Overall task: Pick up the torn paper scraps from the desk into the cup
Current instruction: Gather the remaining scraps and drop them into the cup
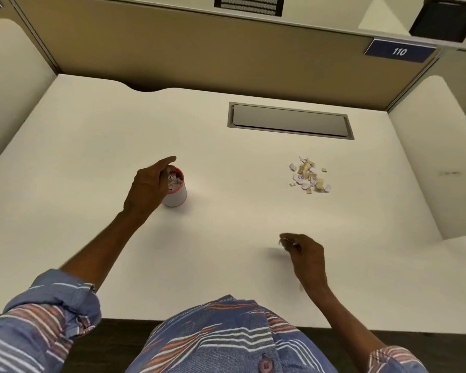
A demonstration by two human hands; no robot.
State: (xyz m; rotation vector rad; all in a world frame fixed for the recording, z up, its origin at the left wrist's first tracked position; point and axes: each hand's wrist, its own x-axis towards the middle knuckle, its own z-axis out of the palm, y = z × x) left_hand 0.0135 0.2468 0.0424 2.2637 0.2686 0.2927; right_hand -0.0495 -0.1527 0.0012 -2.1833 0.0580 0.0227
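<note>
- Cup [176, 196] brimming; left hand [145, 188] fingers at its rim, hold unclear, might tip it.
- Right hand [306, 254], right of cup, pinches scraps [282, 241]; some may slip.

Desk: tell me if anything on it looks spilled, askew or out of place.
A loose heap of torn paper scraps lies on the desk, well right of the cup and apart from it: the only mess. The cup stands upright, holding scraps, the left hand at its rim. Nothing else stands out.
</note>
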